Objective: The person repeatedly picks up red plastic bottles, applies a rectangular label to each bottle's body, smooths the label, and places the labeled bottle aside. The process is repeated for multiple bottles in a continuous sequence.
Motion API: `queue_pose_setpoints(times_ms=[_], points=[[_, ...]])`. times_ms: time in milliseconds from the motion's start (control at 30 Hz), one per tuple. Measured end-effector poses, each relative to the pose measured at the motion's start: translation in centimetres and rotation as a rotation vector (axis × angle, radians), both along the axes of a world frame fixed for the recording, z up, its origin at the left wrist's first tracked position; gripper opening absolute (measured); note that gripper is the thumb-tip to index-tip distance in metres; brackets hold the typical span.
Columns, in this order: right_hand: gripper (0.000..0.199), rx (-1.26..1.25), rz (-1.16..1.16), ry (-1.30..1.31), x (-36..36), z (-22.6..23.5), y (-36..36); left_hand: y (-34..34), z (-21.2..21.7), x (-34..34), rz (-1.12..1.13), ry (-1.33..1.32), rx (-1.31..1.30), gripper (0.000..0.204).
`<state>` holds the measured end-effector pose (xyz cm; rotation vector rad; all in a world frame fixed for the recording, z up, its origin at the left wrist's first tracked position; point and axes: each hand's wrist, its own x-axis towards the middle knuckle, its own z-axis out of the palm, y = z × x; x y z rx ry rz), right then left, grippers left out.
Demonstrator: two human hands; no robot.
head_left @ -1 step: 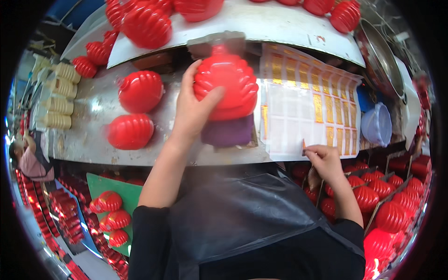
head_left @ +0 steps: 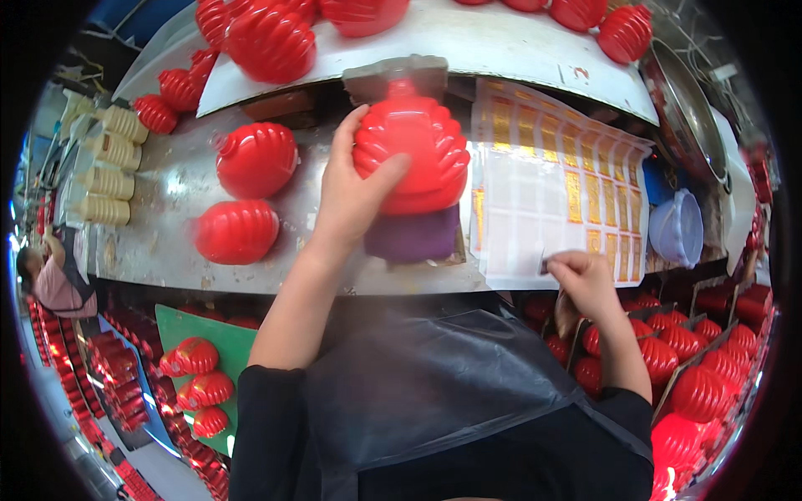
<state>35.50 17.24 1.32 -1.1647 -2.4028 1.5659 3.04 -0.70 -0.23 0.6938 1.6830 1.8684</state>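
Leftward — right hand (slightly)

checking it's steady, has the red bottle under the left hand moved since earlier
No, the red bottle shows no clear shift either way against the grey block.

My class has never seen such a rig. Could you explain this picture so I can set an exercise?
There is no machine: a person works bare-handed, seen from above by a head-worn fisheye camera, so straight edges bend. The left hand holds a red ribbed bottle over a purple cloth; the right hand pinches something too small to identify at the near edge of a gold-sticker sheet. Two more red bottles lie to the left on the metal table.
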Motion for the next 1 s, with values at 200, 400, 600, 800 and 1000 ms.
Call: queue_pose_setpoints(times_ms=[200, 400, 600, 800, 1000], points=[[0.023, -0.103, 0.108, 0.143, -12.8, 6.5, 3.6, 0.0, 0.1, -0.6, -0.02, 0.04, -0.047, 0.089], [0.019, 0.955, 0.651, 0.548, -20.4, 8.9, -0.5, 0.4, 0.5, -1.2, 0.014, 0.093, -0.087, 0.078], [0.035, 1.391, 0.878, 0.306, -19.5, 6.7, -3.7, 1.9, 1.7, -2.6, 0.056, 0.276, -0.196, 0.066], [0.032, 1.461, 0.809, 0.276, -17.4, 5.6, -5.4, 2.4, 2.0, -2.6, 0.059, 0.332, -0.249, 0.063], [0.033, 0.953, 0.623, 0.363, -17.8, 6.4, -3.6, 1.5, 0.7, -2.0, 0.078, 0.393, -0.12, 0.079]])
